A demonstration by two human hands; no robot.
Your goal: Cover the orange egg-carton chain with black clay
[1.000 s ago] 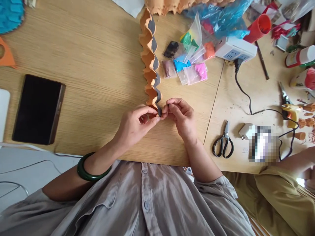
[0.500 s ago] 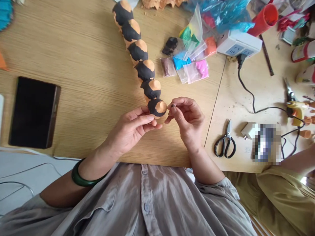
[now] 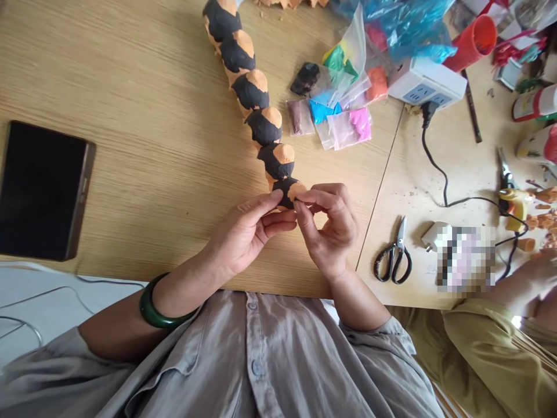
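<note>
A strip of orange egg carton cups (image 3: 273,118) stretches away from me, with black modelling clay (image 3: 263,132) covering much of each bump. My left hand (image 3: 243,235) grips the near end of it, thumb on the black clay and fingers beneath. At the last cup's right side, my right hand (image 3: 329,229) pinches a tiny dark piece of clay (image 3: 296,201) between thumb and forefinger. Those fingertips touch the cup's bare orange part, and they hide most of the piece.
Small bags of coloured clay (image 3: 324,110) lie beyond my hands. Right of them are a white power strip (image 3: 429,81) and its black cord (image 3: 435,162). Scissors (image 3: 395,252) and a white plug adapter (image 3: 436,236) lie nearer. A black phone (image 3: 43,188) is at left; another person's arm (image 3: 522,284) is at right.
My right hand has moved in to the left, bringing the pinched clay from beside the last cup onto it. My left thumb has shifted up onto the black clay. The whole view has shifted slightly.
</note>
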